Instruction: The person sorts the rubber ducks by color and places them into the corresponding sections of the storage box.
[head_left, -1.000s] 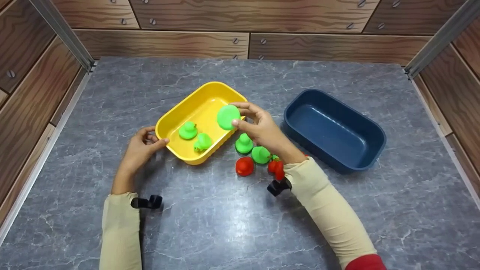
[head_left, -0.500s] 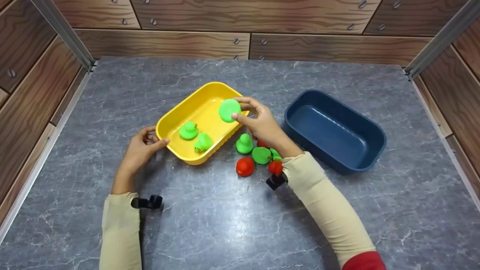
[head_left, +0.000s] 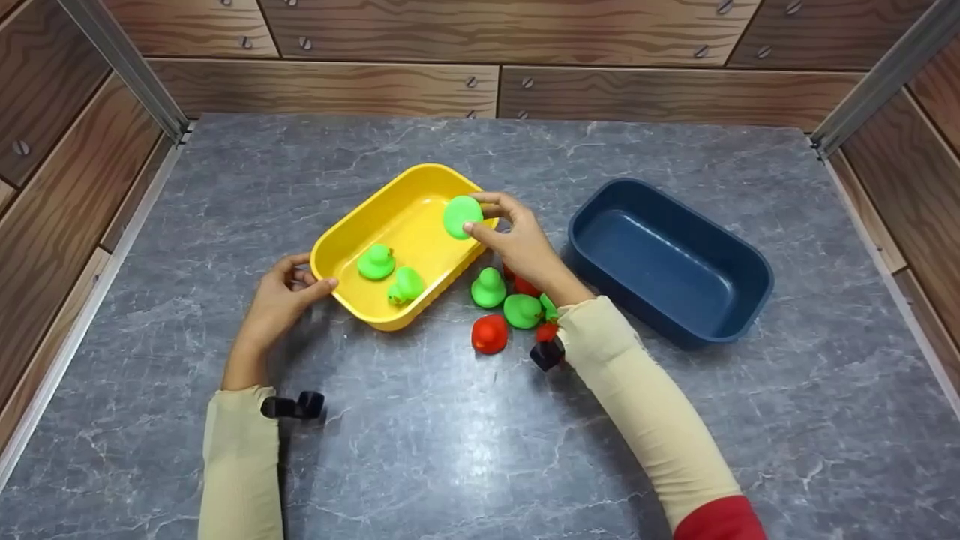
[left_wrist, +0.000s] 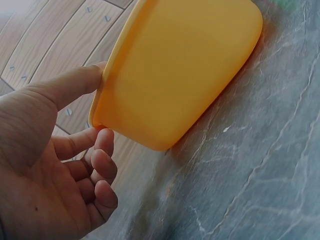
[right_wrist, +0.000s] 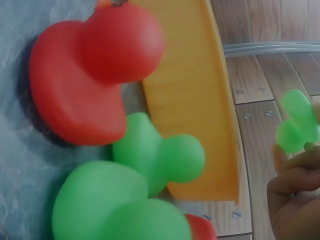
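Note:
My right hand (head_left: 525, 244) pinches a green rubber duck (head_left: 462, 216) between thumb and fingers, over the far right end of a yellow bin (head_left: 431, 240). The duck's flat underside faces up in the head view; its rounded body (right_wrist: 295, 120) shows in the right wrist view. Inside the bin, one green duck (head_left: 376, 261) sits upright and another green duck (head_left: 406, 285) lies tipped. My left hand (head_left: 283, 300) holds the bin's near left rim, thumb and index finger on the edge (left_wrist: 97, 100), other fingers curled beneath.
Right of the yellow bin, several green and red ducks lie loose, among them a green duck (head_left: 489, 289) and a red duck (head_left: 490, 334); my right wrist partly covers the group. A dark blue bin (head_left: 660, 262) stands farther right. Wood-patterned walls (head_left: 322, 90) border the marbled table.
My right hand has lifted slightly away from me with the green duck, toward the bin's far right end. More red ducks show beneath the wrist. The left hand and bin stay put.

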